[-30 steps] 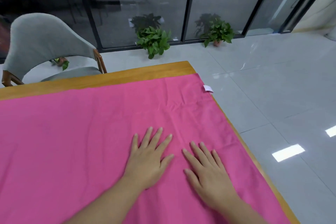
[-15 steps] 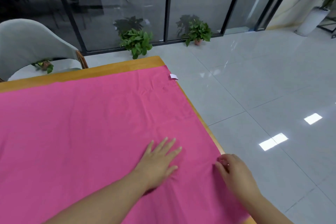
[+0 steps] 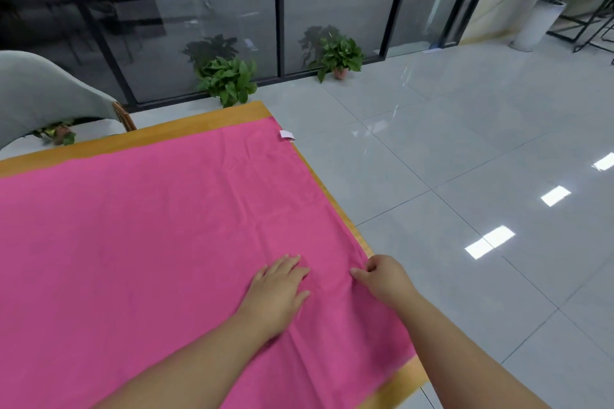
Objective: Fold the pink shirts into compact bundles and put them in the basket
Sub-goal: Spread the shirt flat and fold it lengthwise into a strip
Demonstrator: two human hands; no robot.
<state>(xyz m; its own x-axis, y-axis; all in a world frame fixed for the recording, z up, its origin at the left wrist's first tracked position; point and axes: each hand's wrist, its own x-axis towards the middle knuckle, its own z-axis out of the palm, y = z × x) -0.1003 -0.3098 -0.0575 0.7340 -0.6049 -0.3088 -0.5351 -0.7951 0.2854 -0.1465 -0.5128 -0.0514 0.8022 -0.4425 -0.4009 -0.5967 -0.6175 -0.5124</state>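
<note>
Shirt (image 3: 149, 242) spread flat over table (image 3: 199, 124). Left hand (image 3: 277, 292) rests on it, fingers straight; just right, right hand (image 3: 385, 279) pinches cloth near table edge.

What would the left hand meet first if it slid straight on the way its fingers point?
Only more pink cloth: the left hand lies flat, fingers aimed up-right toward the table's right edge. Nothing else shows in that line, though depth is uncertain.

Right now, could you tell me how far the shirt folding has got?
Nothing looks folded: the pink shirt lies spread flat on the table. In hand: the left hand presses it while the right hand pinches its edge. Folding and basketing remain; no basket shows.
</note>
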